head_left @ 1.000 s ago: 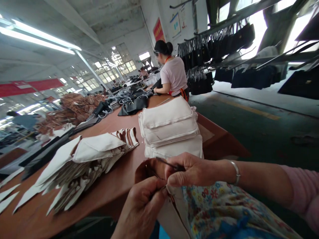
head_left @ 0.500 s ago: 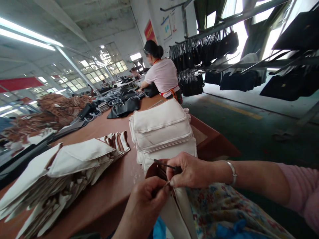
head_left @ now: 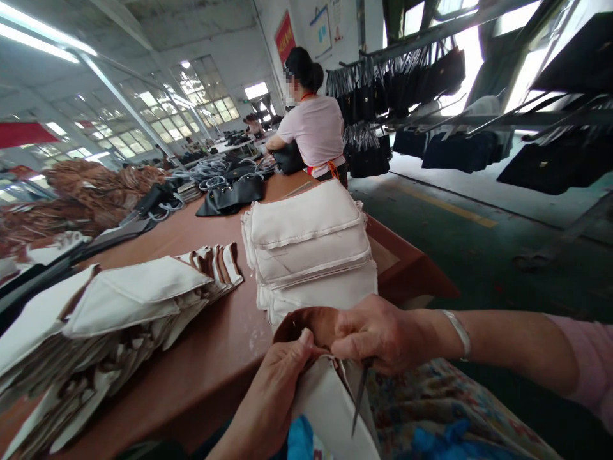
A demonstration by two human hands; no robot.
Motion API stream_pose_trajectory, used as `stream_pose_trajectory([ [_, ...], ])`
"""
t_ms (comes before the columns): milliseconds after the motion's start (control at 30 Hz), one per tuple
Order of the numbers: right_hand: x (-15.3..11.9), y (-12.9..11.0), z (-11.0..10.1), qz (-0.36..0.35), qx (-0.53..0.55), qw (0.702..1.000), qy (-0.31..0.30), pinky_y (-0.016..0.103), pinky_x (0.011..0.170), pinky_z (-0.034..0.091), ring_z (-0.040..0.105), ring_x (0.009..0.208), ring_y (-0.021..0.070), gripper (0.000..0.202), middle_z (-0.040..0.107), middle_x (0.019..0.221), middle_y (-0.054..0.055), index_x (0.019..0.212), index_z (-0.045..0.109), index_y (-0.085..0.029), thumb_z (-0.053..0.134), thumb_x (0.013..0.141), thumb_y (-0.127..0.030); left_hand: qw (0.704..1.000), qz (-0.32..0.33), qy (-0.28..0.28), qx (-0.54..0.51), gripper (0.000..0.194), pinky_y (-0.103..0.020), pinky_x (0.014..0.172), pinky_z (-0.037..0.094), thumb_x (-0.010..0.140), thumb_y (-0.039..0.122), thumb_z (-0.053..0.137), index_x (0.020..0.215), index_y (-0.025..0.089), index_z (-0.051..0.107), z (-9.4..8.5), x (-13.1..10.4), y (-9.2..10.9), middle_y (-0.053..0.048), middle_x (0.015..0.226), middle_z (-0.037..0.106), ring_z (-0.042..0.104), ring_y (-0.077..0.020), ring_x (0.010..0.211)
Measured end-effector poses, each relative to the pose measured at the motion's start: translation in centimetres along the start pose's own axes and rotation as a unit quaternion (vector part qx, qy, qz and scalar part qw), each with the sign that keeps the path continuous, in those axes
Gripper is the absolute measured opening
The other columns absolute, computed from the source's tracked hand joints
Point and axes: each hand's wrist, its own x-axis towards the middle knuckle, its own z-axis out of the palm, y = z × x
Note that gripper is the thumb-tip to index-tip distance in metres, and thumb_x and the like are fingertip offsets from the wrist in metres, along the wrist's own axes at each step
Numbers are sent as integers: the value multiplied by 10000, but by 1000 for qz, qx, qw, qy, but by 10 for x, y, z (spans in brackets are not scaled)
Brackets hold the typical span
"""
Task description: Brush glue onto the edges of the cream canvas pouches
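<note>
My left hand [head_left: 282, 370] is closed, its thumb and fingers pinching the edge of a sewn leather bag piece [head_left: 320, 396], off-white on one face and brown on the other. Just right of it, my right hand [head_left: 378, 332] is closed around a slim dark pointed tool [head_left: 359, 399], whose tapered tip points down over the piece. The tool's handle is hidden in the palm. My right knuckles lie against the brown part of the piece, close to a seam. Whether the right fingers also grip the leather, I cannot tell.
A stack of off-white sewn pieces [head_left: 311, 236] stands on the brown tabletop [head_left: 225, 319]. Another pile of white pieces [head_left: 138, 287] lies at left. Black bags [head_left: 232, 195] lie beyond, near a co-worker [head_left: 313, 128]. More black bags [head_left: 373, 156] hang from racks at right.
The pointed tool has swung from pointing left above the piece to pointing down over it. My right fingers have moved off the pinched spot, and the brown part is spread wider.
</note>
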Motion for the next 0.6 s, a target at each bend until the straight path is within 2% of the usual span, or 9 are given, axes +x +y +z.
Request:
stream_pose_trajectory([
  [100, -2, 1, 0, -38, -90, 995, -18, 272, 507, 236, 411, 586, 119, 229, 508, 693, 13, 805, 616, -164, 455, 952, -233, 1000, -21, -5, -9, 480, -201, 492, 289, 767, 585, 664, 720, 110, 615, 3, 4, -2, -9, 595, 539, 402, -80, 498],
  [233, 0, 1, -2, -72, -152, 986, -14, 310, 489, 204, 365, 553, 124, 249, 471, 650, 2, 721, 604, -173, 492, 940, -209, 999, -3, 13, 42, 467, -199, 483, 239, 736, 557, 711, 665, 123, 554, 1, 7, -3, 19, 567, 481, 346, -66, 498],
  [367, -1, 1, 2, -87, -162, 983, 4, 317, 469, 184, 369, 542, 126, 230, 456, 636, -1, 720, 599, -184, 494, 925, -196, 987, 34, 30, 151, 488, -198, 485, 235, 746, 597, 675, 674, 125, 576, 2, 5, 2, 28, 579, 448, 350, -76, 527],
  [433, -3, 1, 5, -71, -107, 992, 7, 289, 482, 238, 418, 580, 126, 185, 493, 675, 11, 790, 610, -173, 481, 921, -186, 973, 66, 37, 219, 488, -197, 489, 246, 771, 597, 647, 689, 118, 607, 3, 3, 7, 24, 603, 448, 362, -82, 549],
  [500, -5, 0, 5, 3, 36, 999, 19, 246, 522, 321, 474, 631, 120, 139, 539, 741, 25, 898, 601, -153, 484, 930, -221, 954, 99, 39, 279, 468, -195, 497, 266, 814, 575, 606, 700, 121, 624, 4, -1, 10, 19, 626, 460, 385, -91, 573],
  [533, -5, -1, 4, 71, 128, 989, 25, 225, 532, 350, 488, 627, 110, 157, 550, 768, 24, 958, 585, -143, 482, 944, -260, 945, 114, 41, 303, 452, -194, 504, 279, 836, 557, 586, 702, 127, 625, 3, -2, 12, 16, 635, 468, 400, -96, 587],
  [600, -3, 0, -1, 222, 294, 930, 19, 193, 491, 353, 464, 546, 79, 259, 536, 756, 1, 1018, 553, -128, 469, 972, -369, 928, 141, 44, 342, 424, -192, 522, 305, 873, 521, 550, 695, 142, 616, 1, -5, 14, 11, 647, 483, 427, -106, 610],
])
